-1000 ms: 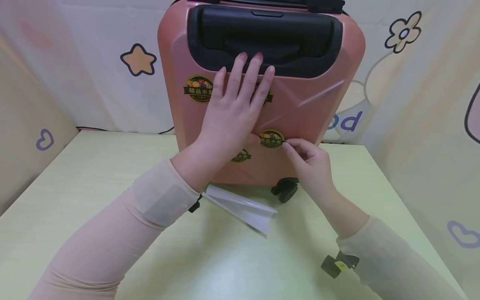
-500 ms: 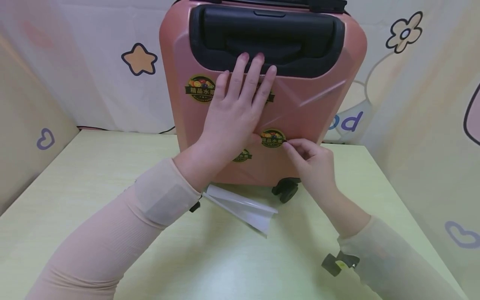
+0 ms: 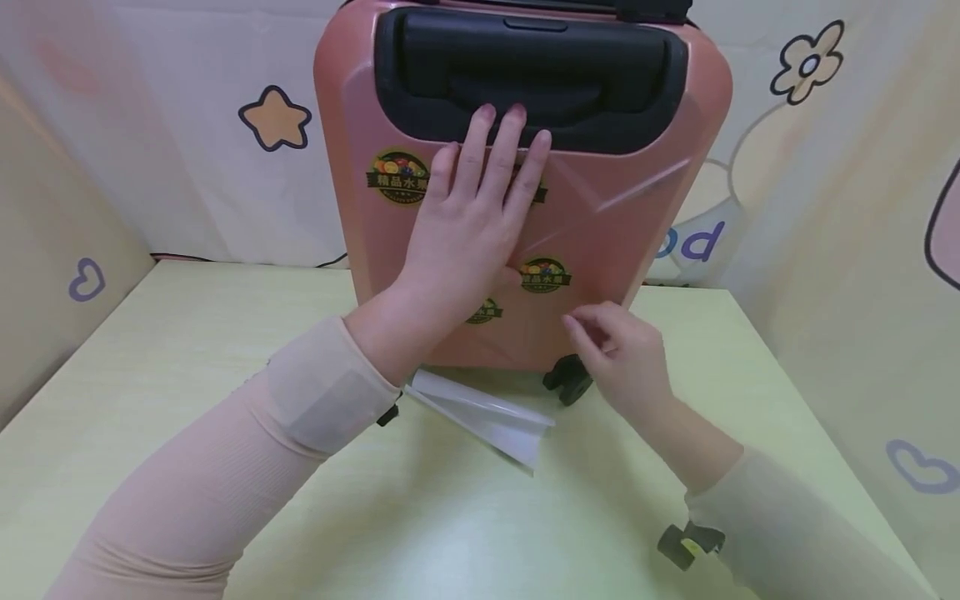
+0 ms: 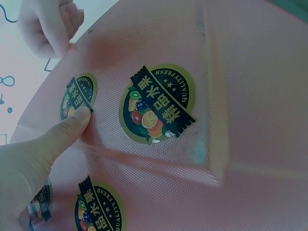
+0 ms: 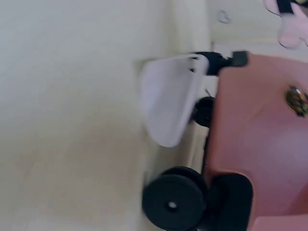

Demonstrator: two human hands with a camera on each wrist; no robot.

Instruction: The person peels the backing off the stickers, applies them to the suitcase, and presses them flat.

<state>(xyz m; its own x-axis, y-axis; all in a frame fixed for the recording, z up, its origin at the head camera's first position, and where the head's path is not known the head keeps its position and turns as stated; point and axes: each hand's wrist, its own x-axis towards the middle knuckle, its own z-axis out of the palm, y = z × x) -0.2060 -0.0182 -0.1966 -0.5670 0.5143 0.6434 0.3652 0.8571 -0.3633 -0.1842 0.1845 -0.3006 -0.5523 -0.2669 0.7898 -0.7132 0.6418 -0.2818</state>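
A pink suitcase (image 3: pixel 600 225) stands upright, with several round fruit-label stickers on its face. My left hand (image 3: pixel 461 233) lies against it, fingers spread, fingertips on the black handle recess (image 3: pixel 536 75). In the left wrist view, the left thumb (image 4: pixel 62 134) rests on the lower edge of one sticker (image 4: pixel 78 94). That same sticker (image 3: pixel 545 275) lies flat just right of the thumb in the head view. My right hand (image 3: pixel 630 358), fingers curled and thumb near forefinger, is below and right of it, with nothing visible in its grasp. Part of another sticker (image 3: pixel 540 194) is hidden behind my left fingers.
A curled white sheet (image 3: pixel 487 417) lies on the pale table (image 3: pixel 450 533) in front of the suitcase. A black caster wheel (image 3: pixel 570 381) sits at the lower right corner. Printed curtains (image 3: pixel 187 150) stand behind and at the sides.
My right hand has come off the sticker's right edge and moved down a little. The left hand stays in place on the suitcase.
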